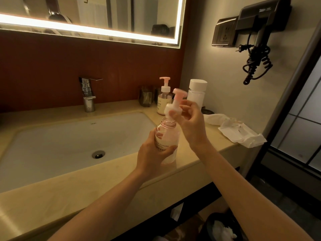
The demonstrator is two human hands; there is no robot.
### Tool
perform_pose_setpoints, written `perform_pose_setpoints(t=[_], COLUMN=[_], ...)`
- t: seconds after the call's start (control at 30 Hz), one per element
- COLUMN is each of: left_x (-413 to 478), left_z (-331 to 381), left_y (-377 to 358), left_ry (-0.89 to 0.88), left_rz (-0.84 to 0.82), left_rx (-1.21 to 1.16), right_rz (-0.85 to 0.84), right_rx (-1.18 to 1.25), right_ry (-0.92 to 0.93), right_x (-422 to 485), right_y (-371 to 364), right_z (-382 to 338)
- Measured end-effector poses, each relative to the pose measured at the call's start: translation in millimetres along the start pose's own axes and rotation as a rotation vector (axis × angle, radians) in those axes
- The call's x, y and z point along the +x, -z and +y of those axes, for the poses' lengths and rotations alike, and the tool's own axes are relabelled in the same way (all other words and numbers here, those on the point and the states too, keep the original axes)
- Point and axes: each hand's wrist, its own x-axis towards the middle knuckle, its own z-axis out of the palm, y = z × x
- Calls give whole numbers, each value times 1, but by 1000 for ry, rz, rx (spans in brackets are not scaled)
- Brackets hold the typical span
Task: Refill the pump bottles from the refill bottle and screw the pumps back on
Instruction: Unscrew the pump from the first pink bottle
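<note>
My left hand (152, 153) grips a clear pump bottle (167, 136) with a pink threaded neck, standing on the beige counter (191, 153) right of the sink. Its mouth is uncovered. My right hand (188, 117) holds the bottle's pink-and-white pump head (175, 105) just above the neck, tilted, with its stem reaching down into the bottle. A second pump bottle (164, 96) with its pink pump on stands behind. A white-capped refill bottle (197, 93) stands to its right against the wall.
A white sink basin (69, 141) with a chrome faucet (88, 94) lies to the left. Dark glass tumblers (145, 96) stand behind the bottles. Crumpled white paper (239, 131) lies on the counter's right end. A hair dryer (260, 32) hangs on the wall.
</note>
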Motion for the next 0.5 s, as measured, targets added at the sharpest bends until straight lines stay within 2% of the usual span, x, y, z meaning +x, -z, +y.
perform_pose_setpoints(t=[0.23, 0.33, 0.4, 0.5], left_x=[8, 17, 23, 32], left_z=[0, 1, 4, 9], left_y=[-5, -12, -15, -23], left_ry=[21, 44, 64, 69], left_rz=[-20, -57, -95, -144], left_rx=[10, 8, 15, 35], right_rz=[309, 506, 613, 543], right_rx=[379, 555, 529, 300], right_ry=[-118, -277, -384, -515], right_x=[35, 48, 53, 57], right_y=[49, 76, 90, 98], right_z=[6, 33, 57, 91])
